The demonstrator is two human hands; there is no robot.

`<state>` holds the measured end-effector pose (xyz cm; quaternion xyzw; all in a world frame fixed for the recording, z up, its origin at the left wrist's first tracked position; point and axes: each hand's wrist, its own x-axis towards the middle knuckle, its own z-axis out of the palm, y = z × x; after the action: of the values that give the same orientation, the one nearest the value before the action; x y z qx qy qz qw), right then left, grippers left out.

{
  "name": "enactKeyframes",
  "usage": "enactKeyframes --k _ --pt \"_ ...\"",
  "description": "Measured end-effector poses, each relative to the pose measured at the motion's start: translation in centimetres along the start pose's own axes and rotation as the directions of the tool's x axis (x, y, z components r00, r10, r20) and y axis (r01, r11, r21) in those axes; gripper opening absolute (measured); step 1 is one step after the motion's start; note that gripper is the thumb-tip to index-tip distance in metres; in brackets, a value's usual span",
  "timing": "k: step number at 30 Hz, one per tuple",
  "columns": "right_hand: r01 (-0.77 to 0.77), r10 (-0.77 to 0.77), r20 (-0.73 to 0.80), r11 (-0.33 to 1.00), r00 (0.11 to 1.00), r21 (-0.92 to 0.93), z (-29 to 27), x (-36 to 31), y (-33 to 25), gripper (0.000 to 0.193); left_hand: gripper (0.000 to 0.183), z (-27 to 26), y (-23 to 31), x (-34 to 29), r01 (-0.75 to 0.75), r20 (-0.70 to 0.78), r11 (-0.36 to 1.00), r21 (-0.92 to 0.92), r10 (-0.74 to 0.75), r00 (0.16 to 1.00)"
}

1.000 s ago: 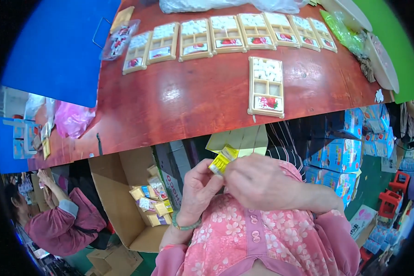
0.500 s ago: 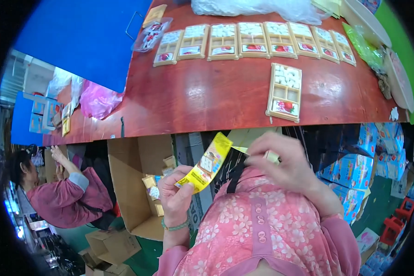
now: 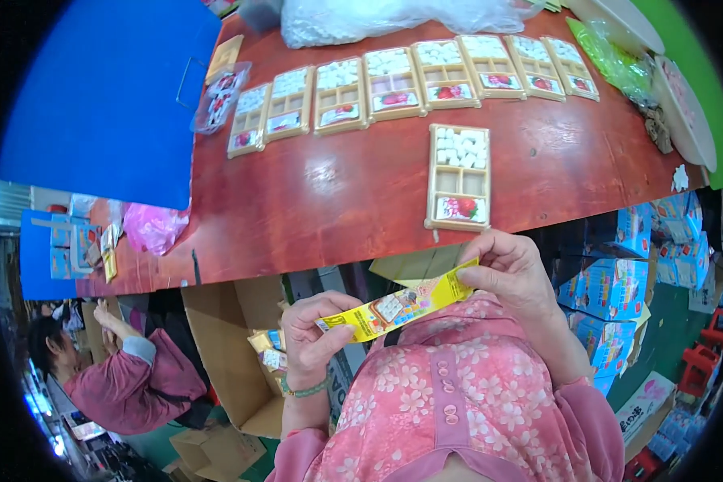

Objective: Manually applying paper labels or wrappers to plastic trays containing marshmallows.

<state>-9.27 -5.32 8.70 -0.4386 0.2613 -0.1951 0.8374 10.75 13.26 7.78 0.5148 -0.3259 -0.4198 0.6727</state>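
One box (image 3: 213, 337): brown cardboard, open-topped, small wrapped packs (image 3: 269, 345) inside.
Left hand (image 3: 313, 331): thumb and fingers pinching the left end of the strip (image 3: 414, 307).
Strip: thin, glossy, yellow, long and flat, spanning the hands, slanting up rightward; printed with lettering and a food picture.
Tray (image 3: 448, 183): cream, divided, on the shiny red table (image 3: 361, 193) beyond the strip; white lumps (image 3: 462, 149), strawberry-print packet (image 3: 462, 210).
Right hand (image 3: 508, 277): thumb and fingers gripping the strip's right end.

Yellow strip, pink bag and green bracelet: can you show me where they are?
Yellow strip (image 3: 400, 308): head view, middle of its printed face.
Pink bag (image 3: 156, 230): head view, its crumpled side.
Green bracelet (image 3: 307, 392): head view, the front of its band.
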Motion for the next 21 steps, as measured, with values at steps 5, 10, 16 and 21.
enactKeyframes --k 5,10,16,21 --pt "0.145 -0.154 -0.156 0.987 0.976 -0.069 -1.5 -0.4 -1.4 0.011 0.016 0.8 0.3 5.0 0.060 0.148 0.976 0.208 -0.092 0.985" --pt "0.197 -0.277 -0.346 0.948 0.896 -0.249 -3.6 1.3 -2.3 0.012 0.018 3.5 1.1 11.5 0.232 0.153 0.907 0.353 -0.300 0.942" --pt "0.164 -0.310 -0.417 0.923 0.855 -0.348 -5.4 3.6 -1.8 0.013 0.018 4.2 -1.4 16.4 0.330 0.128 0.878 0.346 -0.392 0.911" --pt "0.155 -0.317 -0.414 0.912 0.853 -0.379 -6.1 4.0 -1.8 0.014 0.021 4.7 -1.9 18.1 0.334 0.130 0.844 0.419 -0.420 0.898"
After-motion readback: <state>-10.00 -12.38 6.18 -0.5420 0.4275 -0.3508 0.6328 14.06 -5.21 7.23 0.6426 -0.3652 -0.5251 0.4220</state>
